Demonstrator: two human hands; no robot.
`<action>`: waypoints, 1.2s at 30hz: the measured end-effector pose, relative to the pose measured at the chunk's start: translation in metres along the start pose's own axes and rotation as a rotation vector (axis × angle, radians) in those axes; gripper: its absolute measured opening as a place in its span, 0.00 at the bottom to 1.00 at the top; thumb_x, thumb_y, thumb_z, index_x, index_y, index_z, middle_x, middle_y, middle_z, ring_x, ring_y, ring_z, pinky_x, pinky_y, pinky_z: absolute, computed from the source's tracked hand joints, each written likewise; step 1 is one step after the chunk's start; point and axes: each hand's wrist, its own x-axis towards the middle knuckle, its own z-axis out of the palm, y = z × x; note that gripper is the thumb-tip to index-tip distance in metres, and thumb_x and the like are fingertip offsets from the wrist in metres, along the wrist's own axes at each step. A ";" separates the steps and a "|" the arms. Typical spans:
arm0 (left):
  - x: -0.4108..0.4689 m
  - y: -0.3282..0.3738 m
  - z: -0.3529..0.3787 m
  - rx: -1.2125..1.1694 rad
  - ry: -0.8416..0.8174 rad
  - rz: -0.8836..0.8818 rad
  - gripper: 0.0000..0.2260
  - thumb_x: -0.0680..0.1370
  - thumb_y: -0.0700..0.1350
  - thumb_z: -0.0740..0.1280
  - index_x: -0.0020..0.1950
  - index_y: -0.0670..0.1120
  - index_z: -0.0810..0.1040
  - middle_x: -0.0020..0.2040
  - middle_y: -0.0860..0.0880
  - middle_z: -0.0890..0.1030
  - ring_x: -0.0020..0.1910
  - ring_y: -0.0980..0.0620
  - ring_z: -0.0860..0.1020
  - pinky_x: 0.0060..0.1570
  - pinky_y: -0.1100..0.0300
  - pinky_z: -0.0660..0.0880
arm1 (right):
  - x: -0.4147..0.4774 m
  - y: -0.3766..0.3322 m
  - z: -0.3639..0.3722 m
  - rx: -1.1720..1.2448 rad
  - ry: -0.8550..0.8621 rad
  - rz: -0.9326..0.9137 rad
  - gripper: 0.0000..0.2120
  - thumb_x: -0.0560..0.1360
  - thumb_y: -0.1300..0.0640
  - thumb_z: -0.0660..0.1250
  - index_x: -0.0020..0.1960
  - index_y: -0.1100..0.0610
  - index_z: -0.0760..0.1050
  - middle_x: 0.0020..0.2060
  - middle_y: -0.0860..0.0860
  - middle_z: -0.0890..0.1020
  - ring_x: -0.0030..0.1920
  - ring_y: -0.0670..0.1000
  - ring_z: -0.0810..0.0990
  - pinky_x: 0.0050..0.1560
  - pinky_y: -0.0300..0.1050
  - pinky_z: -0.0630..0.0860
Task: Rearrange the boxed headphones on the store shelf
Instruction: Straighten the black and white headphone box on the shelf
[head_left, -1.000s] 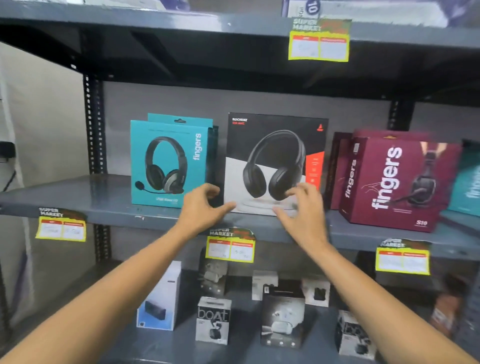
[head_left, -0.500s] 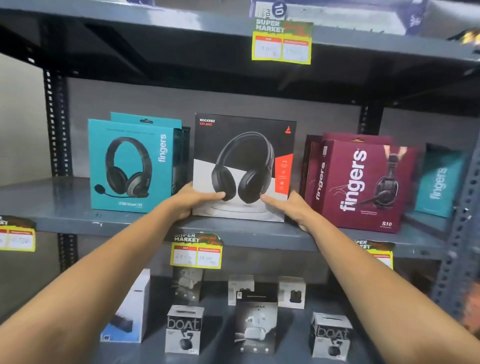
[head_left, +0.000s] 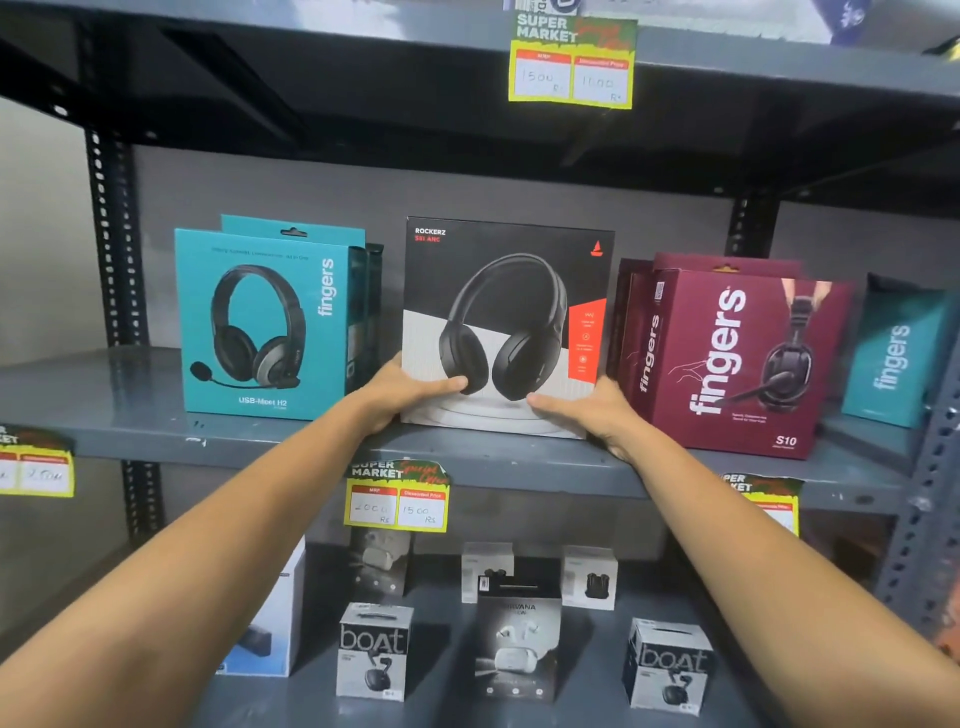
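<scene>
A grey metal shelving unit (head_left: 291, 447) fills the view, its middle shelf carrying the boxed headphones and its lower shelf a scatter of small earbud boxes. Both forearms reach up from the bottom corners to the middle shelf. The black-and-white Rockerz headphone box (head_left: 506, 291) stands upright at the centre of that shelf, held at its two lower corners. The left hand (head_left: 402, 392) clasps the lower left corner, thumb laid flat across the front face and the remaining fingers wrapped out of sight behind the box. The right hand (head_left: 592, 410) clasps the lower right corner the same way, thumb on the front, other fingers hidden behind the edge. Whether the box's base rests on the shelf or is just lifted cannot be told. Just outside the left hand's fingers stands the teal fingers headset box (head_left: 265, 322), with a second teal box right behind it. Just outside the right hand's fingers stands the maroon fingers box (head_left: 727, 358), turned at an angle, another maroon box behind it, and farther out a teal box (head_left: 898, 353) by the upright post. Below the hands, a yellow price tag (head_left: 397, 499) hangs from the shelf edge; another tag (head_left: 571, 62) hangs from the shelf above. Lowest down stand two small boat earbud boxes (head_left: 374, 649) either side of a Nirvana box (head_left: 519, 639).
</scene>
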 end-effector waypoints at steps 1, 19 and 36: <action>0.001 0.000 0.000 0.000 -0.007 0.006 0.47 0.54 0.55 0.82 0.70 0.44 0.71 0.65 0.43 0.79 0.64 0.44 0.77 0.66 0.45 0.73 | 0.000 0.000 0.000 -0.004 -0.001 0.000 0.43 0.45 0.42 0.84 0.57 0.52 0.76 0.50 0.51 0.84 0.52 0.51 0.83 0.48 0.42 0.80; 0.009 -0.010 0.007 0.455 0.268 0.155 0.29 0.67 0.58 0.77 0.62 0.44 0.77 0.58 0.45 0.82 0.49 0.54 0.75 0.35 0.71 0.66 | -0.001 0.005 -0.011 0.180 0.004 0.008 0.39 0.47 0.49 0.84 0.56 0.54 0.77 0.47 0.50 0.86 0.49 0.49 0.85 0.54 0.47 0.79; -0.042 0.001 0.005 1.152 0.367 -0.078 0.31 0.67 0.73 0.66 0.29 0.44 0.70 0.28 0.48 0.74 0.28 0.50 0.72 0.27 0.59 0.64 | -0.037 -0.006 -0.030 -0.631 -0.100 -0.030 0.24 0.70 0.47 0.74 0.60 0.58 0.75 0.57 0.55 0.81 0.55 0.55 0.79 0.49 0.43 0.73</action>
